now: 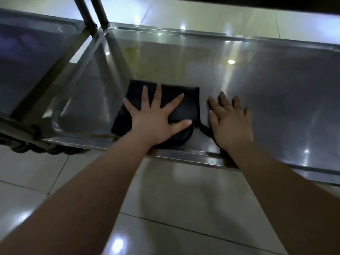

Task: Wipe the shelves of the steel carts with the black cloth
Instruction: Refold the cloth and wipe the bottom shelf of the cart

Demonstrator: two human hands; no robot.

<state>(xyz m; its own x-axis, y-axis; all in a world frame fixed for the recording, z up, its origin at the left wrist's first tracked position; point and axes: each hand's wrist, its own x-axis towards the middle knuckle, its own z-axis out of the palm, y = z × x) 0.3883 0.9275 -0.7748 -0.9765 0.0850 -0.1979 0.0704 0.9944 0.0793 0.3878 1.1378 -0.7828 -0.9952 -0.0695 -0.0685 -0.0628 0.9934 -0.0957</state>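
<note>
Left hand flat, fingers spread wide on folded black cloth, right hand just beside it, fingers straight on steel cart shelf, gripping nothing

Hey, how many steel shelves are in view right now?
2. The right shelf lies under the left hand, which presses the black cloth, and the right hand. The left shelf sits beyond the posts. The dark edge at the top may be another.
</note>
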